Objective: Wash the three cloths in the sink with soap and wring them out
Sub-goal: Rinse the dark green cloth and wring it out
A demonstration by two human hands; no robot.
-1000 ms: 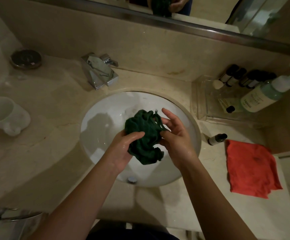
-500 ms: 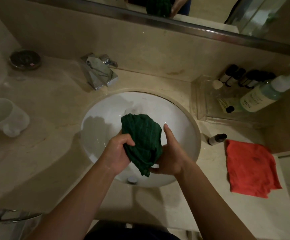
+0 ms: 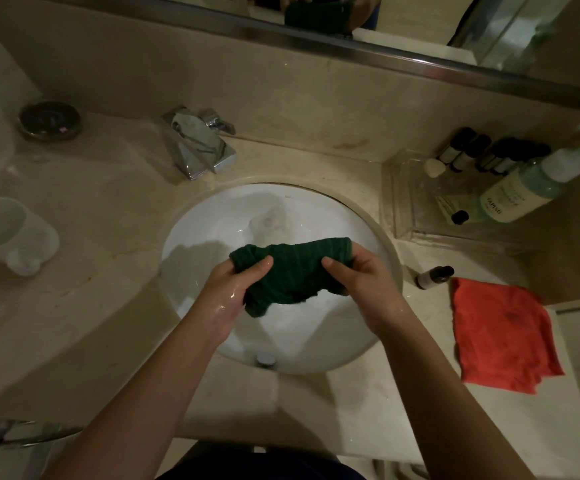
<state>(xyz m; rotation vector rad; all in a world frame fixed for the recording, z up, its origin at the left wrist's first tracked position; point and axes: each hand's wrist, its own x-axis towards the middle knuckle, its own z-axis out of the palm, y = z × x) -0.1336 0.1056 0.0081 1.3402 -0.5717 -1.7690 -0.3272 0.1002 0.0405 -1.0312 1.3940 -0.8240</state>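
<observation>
green cloth [image 3: 292,271]: both ends are buried in the hands, left hand [image 3: 233,292] and right hand [image 3: 361,282], whose fingers lie hidden behind the fabric.
mirror [image 3: 420,15]: cut off by the top edge; only a strip of reflection shows.
pump bottle [image 3: 531,185]: nozzle runs off the right edge; label print too small to read.
small dark bottles [image 3: 482,154]: perhaps five, too dim to count.
metal rack [image 3: 11,434]: blurred, cut by the left edge.

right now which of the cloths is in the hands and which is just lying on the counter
The green cloth is gripped at its ends by the left hand and right hand over the sink. The red cloth lies flat, untouched, on the counter to the right.
</observation>
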